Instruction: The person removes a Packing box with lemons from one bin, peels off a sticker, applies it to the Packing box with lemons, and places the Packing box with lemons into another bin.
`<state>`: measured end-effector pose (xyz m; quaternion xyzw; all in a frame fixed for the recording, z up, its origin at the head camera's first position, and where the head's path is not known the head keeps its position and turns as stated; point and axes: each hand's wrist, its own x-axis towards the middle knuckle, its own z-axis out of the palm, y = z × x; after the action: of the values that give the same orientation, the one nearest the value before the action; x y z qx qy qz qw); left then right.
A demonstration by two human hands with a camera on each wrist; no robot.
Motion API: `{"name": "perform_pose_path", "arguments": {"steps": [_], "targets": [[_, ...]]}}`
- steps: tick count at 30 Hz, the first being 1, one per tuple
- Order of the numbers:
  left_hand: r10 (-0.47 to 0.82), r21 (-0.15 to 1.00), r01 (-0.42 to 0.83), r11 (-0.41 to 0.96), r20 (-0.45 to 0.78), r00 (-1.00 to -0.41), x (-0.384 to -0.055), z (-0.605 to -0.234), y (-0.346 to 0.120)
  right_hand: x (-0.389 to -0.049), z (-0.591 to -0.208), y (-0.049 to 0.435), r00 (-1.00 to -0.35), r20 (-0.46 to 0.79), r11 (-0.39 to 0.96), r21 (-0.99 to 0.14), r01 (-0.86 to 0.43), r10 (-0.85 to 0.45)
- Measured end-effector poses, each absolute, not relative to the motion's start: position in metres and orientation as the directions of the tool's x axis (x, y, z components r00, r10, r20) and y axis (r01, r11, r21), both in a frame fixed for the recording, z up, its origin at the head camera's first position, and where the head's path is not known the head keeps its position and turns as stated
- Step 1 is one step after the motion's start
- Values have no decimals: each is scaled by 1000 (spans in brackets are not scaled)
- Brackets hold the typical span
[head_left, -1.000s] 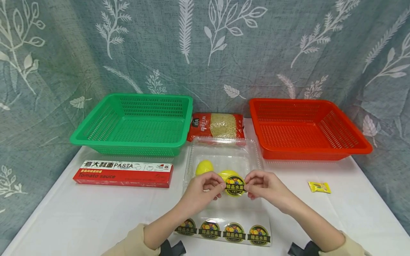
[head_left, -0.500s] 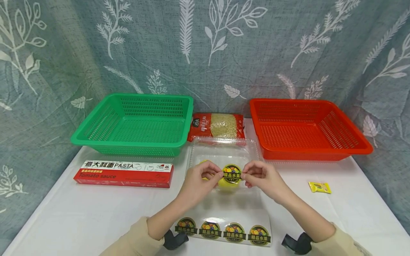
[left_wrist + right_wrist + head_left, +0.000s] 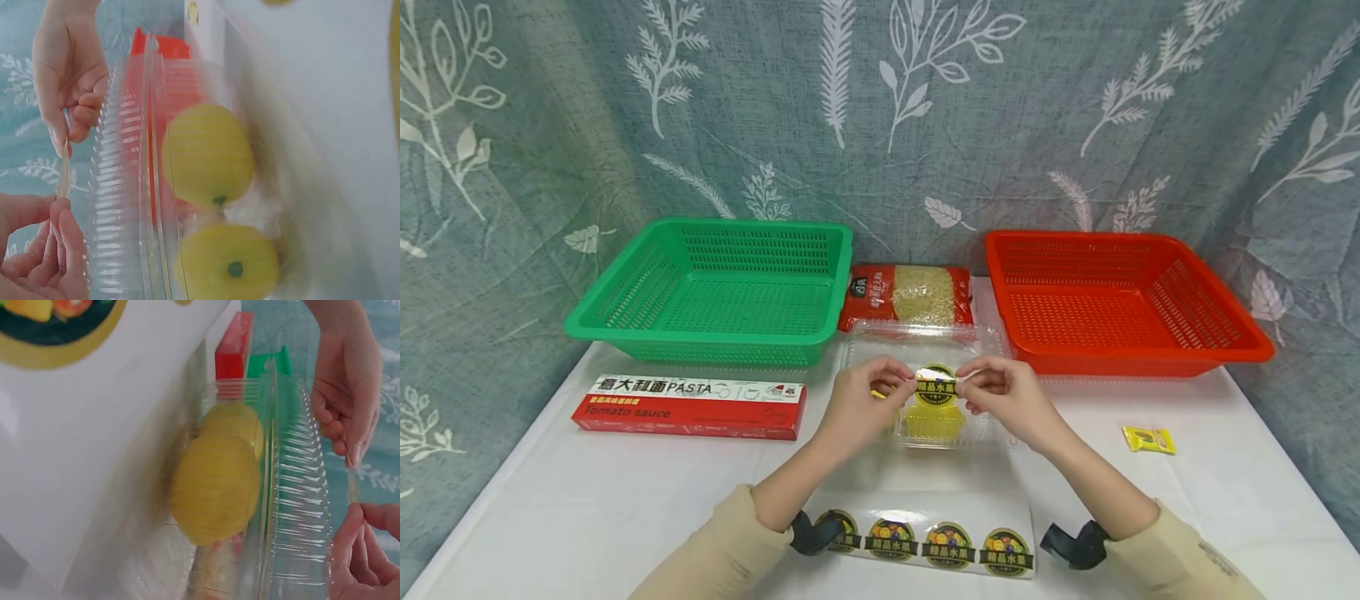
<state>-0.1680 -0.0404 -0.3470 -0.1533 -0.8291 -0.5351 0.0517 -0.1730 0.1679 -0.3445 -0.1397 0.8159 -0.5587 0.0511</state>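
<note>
Sticker (image 3: 936, 388): just above the clear container (image 3: 119, 225).
Left hand (image 3: 865, 402): fingertips pinch one edge.
Right hand (image 3: 1013, 400): fingertips pinch the opposite edge.
Yellow fruits (image 3: 208, 156): inside (I count two).

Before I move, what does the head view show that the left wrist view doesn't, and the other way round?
Only the head view: the green basket and the pasta box.
Only the left wrist view: green tips on the two yellow fruits.
Both: the left hand and right hand pinching the sticker, the clear container holding the fruits, and the red basket.
</note>
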Motion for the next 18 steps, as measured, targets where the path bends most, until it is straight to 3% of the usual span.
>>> {"name": "perform_pose_path", "arguments": {"steps": [10, 18], "targets": [[228, 692, 381, 613, 307, -924, -180, -344, -41, -188, -348, 161, -964, 110, 441, -873, -210, -241], [247, 641, 383, 665, 296, -923, -192, -346, -42, -196, -352, 157, -963, 133, 516, -823, -239, -234]]}}
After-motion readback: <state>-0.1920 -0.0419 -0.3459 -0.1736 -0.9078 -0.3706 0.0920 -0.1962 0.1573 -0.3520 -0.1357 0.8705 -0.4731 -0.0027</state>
